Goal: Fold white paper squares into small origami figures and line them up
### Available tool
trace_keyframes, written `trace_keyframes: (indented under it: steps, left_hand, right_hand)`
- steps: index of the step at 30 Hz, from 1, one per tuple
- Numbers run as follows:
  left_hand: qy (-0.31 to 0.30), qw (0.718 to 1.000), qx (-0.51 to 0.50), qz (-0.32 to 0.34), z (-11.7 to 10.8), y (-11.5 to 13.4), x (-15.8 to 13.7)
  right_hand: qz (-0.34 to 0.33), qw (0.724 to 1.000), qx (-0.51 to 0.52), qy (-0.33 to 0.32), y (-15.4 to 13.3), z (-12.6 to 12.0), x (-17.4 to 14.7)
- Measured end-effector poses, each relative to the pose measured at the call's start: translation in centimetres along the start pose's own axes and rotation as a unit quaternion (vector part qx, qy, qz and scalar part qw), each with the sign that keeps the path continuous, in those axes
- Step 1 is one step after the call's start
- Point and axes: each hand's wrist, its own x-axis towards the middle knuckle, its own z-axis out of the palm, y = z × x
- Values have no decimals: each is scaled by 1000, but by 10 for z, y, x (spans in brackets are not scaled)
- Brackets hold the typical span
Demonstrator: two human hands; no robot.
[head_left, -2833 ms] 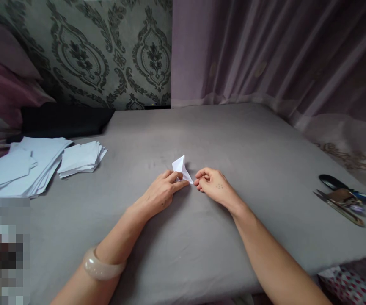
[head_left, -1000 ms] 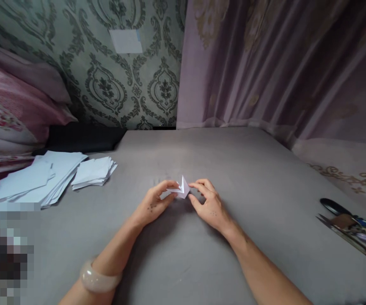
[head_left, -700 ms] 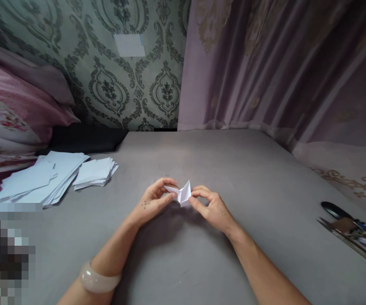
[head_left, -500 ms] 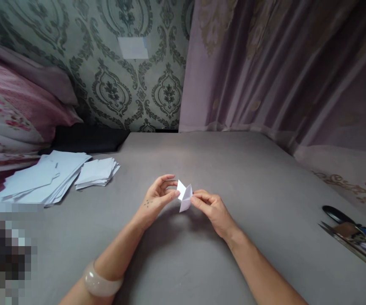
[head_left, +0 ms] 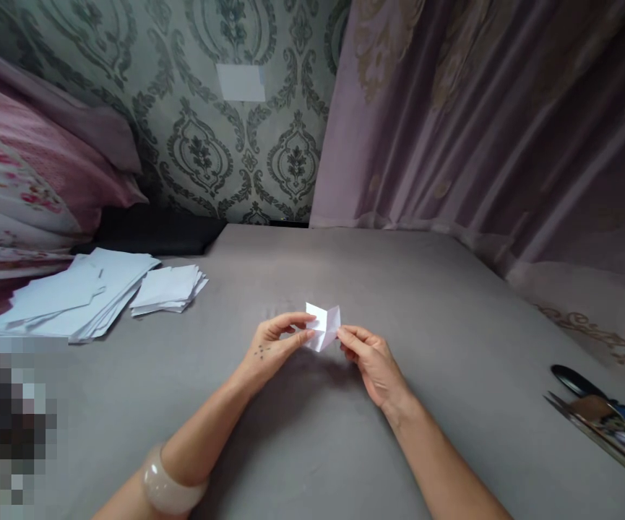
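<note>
A small white piece of paper point(head_left: 323, 321) with creases dividing it into panels is held up over the grey table point(head_left: 312, 448), its panels partly spread. My left hand point(head_left: 277, 345) pinches its left edge between thumb and fingers. On the other side, my right hand point(head_left: 367, 355) grips the right edge between thumb and forefinger, with the remaining fingers curled under. A pale bangle point(head_left: 174, 482) circles my left forearm.
Large white sheets point(head_left: 82, 292) lie in a loose pile at the left, beside a stack of smaller paper pieces point(head_left: 168, 287). A black folded item point(head_left: 154, 231) rests behind them. Pointed metal tools point(head_left: 588, 426) and a black-handled tool point(head_left: 575, 379) lie at the right edge.
The paper has opened out wider, its panels now facing me more. My left fingers have shifted onto its front, and my right hand has moved slightly right.
</note>
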Motion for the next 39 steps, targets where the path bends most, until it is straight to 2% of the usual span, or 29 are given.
trace_keyframes:
  steps: [5,10,17,28,32,35,39]
  left_hand:
    - [12,1000,25,-4,0,2,0]
    - [47,999,23,-10,1,5,-1]
    - [8,997,80,20,2,8,-2]
    - [-34,989,123,75,4,10,-3]
    - [-50,987,132,72,4,15,-6]
    - [-72,987,131,65,3,16,-6]
    - [-95,985,108,97,2,14,-5]
  right_hand:
    - [-18,999,24,27,-2,3,-1]
    - [-89,996,-25,22,-1,5,-1]
    - [-135,979,-148,29,5,5,-1]
    - [-219,960,-173,17,7,5,-1]
    - [-232,954,-187,-21,0,7,-5]
    - [-218,954,-199,-58,-5,7,-8]
    - [-197,954,-208,-84,-9,6,-11]
